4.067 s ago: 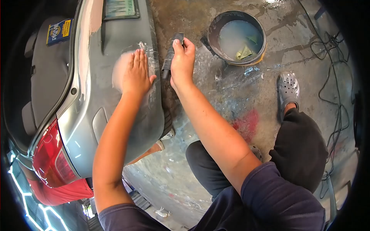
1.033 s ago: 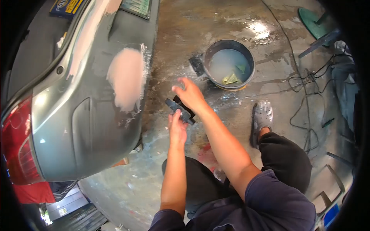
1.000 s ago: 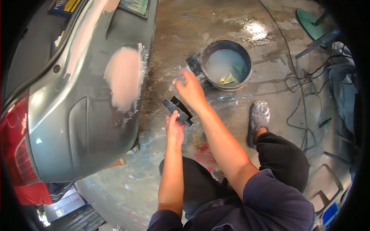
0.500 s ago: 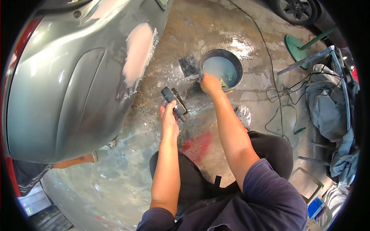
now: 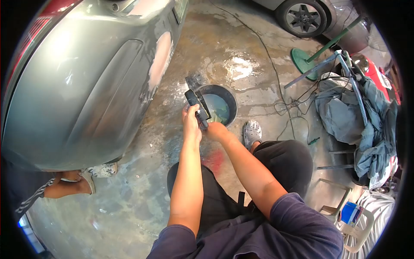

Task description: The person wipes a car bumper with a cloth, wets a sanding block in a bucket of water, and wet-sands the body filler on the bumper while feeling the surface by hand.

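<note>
My left hand is closed around a black sanding block, tilted in front of the bucket's left side. My right hand is closed at the near-left rim of a dark bucket; its fingertips are partly hidden beside the block's lower end. Cloudy bluish water stands in the bucket, with something yellow-green in it. To the left is a silver-grey car body panel with a pale pink filler patch near its edge.
A dark flat pad lies behind the bucket on the wet floor. A cable runs along the right. Beyond it are a green stand base and a frame draped with grey sheeting. Another person's foot shows under the panel.
The bucket has come closer to me and to the left, with my right hand at its rim. My hands are now nearly together. The view has turned slightly right.
</note>
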`<act>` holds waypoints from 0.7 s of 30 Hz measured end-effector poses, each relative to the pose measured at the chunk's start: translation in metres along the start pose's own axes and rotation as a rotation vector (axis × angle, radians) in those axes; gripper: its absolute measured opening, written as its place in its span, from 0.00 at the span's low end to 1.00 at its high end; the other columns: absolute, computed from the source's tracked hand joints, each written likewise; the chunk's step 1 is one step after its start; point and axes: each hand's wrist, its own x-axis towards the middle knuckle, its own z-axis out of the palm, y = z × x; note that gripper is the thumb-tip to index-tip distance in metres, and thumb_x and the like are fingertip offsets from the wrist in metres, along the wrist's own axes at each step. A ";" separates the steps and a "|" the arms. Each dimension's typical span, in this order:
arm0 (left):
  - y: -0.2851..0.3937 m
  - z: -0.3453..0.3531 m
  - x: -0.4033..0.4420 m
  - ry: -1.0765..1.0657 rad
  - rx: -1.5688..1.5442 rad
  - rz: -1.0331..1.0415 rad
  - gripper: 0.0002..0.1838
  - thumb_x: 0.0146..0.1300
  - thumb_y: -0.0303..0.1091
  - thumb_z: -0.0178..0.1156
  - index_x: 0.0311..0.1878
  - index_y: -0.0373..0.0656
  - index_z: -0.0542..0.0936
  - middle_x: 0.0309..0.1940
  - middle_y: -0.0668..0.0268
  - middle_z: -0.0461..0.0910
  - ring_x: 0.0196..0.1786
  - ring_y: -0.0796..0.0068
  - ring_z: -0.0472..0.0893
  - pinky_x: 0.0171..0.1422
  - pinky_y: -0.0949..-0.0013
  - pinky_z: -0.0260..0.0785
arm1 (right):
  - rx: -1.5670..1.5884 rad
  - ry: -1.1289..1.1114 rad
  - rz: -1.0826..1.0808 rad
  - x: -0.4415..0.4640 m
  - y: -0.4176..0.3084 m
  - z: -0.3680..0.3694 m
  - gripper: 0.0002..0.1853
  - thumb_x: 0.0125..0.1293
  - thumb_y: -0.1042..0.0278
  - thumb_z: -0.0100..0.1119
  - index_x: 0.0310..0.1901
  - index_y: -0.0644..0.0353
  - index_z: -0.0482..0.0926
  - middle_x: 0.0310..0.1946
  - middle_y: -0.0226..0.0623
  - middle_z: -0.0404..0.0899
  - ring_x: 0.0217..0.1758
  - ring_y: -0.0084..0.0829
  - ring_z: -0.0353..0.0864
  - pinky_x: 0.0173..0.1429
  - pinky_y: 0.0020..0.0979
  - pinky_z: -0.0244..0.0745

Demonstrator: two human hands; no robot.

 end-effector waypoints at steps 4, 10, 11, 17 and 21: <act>-0.003 0.006 0.002 0.043 -0.031 0.021 0.24 0.64 0.36 0.67 0.61 0.44 0.72 0.46 0.67 0.80 0.46 0.73 0.81 0.53 0.64 0.76 | -0.070 0.125 -0.041 -0.015 -0.009 0.007 0.13 0.71 0.59 0.57 0.53 0.51 0.77 0.38 0.46 0.87 0.45 0.54 0.88 0.51 0.54 0.80; -0.008 -0.002 0.008 0.169 -0.111 0.133 0.35 0.61 0.30 0.67 0.71 0.42 0.65 0.49 0.65 0.79 0.47 0.73 0.79 0.55 0.66 0.72 | -0.039 0.055 -0.063 -0.015 -0.004 -0.010 0.22 0.67 0.57 0.62 0.61 0.50 0.79 0.43 0.52 0.88 0.50 0.52 0.88 0.55 0.49 0.81; -0.007 -0.003 0.009 0.207 -0.132 0.144 0.36 0.61 0.29 0.67 0.71 0.41 0.65 0.49 0.65 0.79 0.47 0.73 0.79 0.55 0.66 0.72 | 0.040 0.014 -0.099 -0.011 -0.002 -0.016 0.25 0.65 0.57 0.64 0.63 0.52 0.78 0.45 0.53 0.88 0.51 0.51 0.88 0.56 0.48 0.81; -0.008 -0.015 0.014 0.244 -0.085 0.219 0.43 0.62 0.28 0.67 0.76 0.37 0.55 0.50 0.62 0.80 0.47 0.72 0.79 0.53 0.65 0.72 | 0.419 -0.154 -0.003 -0.009 0.015 -0.090 0.36 0.60 0.59 0.71 0.68 0.67 0.74 0.59 0.50 0.83 0.60 0.42 0.84 0.61 0.37 0.79; -0.012 -0.007 0.011 0.202 0.036 0.157 0.48 0.64 0.31 0.69 0.80 0.36 0.50 0.54 0.57 0.79 0.50 0.68 0.81 0.54 0.63 0.75 | 0.357 -0.028 -0.223 -0.010 -0.003 -0.132 0.39 0.60 0.58 0.71 0.71 0.66 0.70 0.61 0.53 0.82 0.62 0.44 0.83 0.63 0.38 0.77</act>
